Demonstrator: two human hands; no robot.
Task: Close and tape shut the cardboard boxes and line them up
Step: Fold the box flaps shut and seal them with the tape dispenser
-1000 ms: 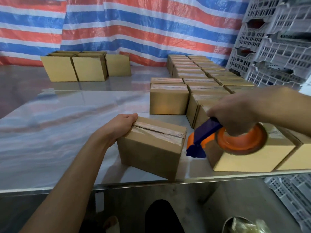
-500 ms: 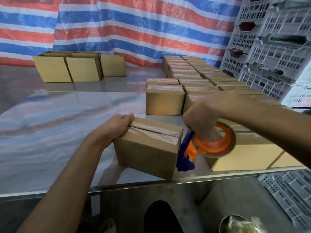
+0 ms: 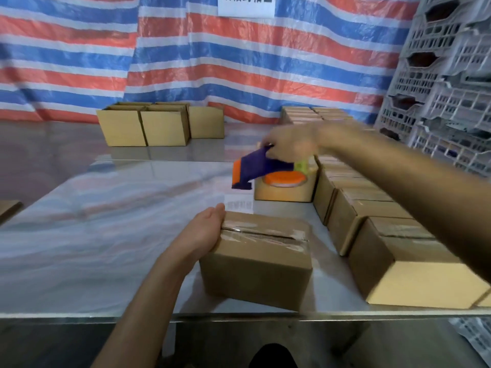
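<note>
Firmly wrapped round the purple handle of the tape dispenser (image 3: 261, 170), right hand (image 3: 289, 144), blurred, held just above a closed box in the taped rows (image 3: 372, 208). Cupped round the left end of the taped box (image 3: 255, 258), left hand (image 3: 204, 231), thumb at the top edge. Sits near the front edge of the table (image 3: 106, 235), just left of the rows. Farther back, open boxes (image 3: 143, 126) before a striped tarp (image 3: 239, 62); grey crates (image 3: 438, 75) at right.

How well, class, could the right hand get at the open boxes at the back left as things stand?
Probably not well: the table between lies free, but the right hand grips the tape dispenser, and the open boxes stand far back.
</note>
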